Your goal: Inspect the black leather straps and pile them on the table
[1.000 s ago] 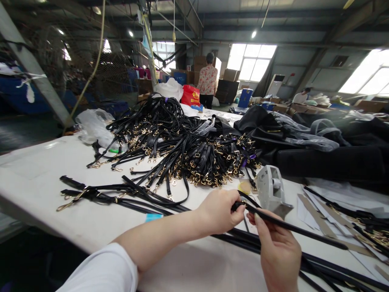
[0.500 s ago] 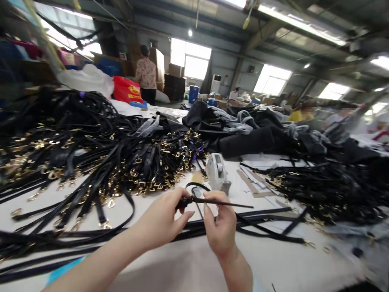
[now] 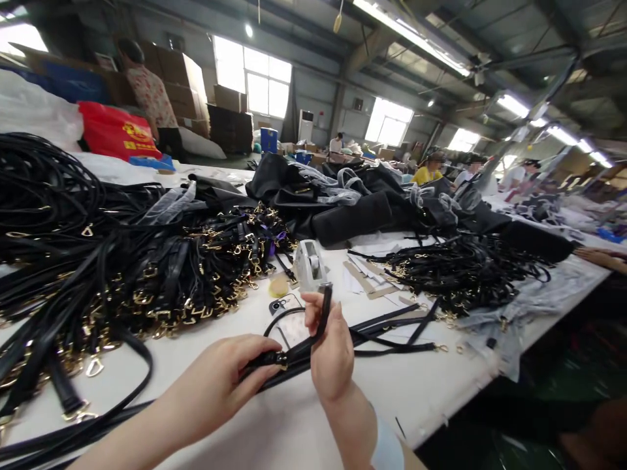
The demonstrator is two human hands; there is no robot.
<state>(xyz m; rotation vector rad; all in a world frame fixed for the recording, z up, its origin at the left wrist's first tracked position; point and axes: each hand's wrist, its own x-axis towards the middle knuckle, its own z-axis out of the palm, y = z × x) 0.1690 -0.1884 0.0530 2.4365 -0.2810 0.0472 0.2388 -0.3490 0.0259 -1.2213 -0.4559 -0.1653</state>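
Black strap (image 3: 324, 316), flowered shirt (image 3: 151, 98), red bag (image 3: 104, 136)

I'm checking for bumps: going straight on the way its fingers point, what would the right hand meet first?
The right hand would probably meet the white tape dispenser, which shows just beyond it, though depth is unclear.

Daylight fills windows (image 3: 255, 77) in the grey far wall (image 3: 317, 85), well beyond the left hand (image 3: 238, 369), as strip lights (image 3: 412, 36) glow among dark roof beams (image 3: 551, 21) high above the right hand (image 3: 331, 359), with cardboard boxes (image 3: 182, 77) beyond the left, a white table (image 3: 431, 385) under both and dark green floor (image 3: 558, 365) to their right
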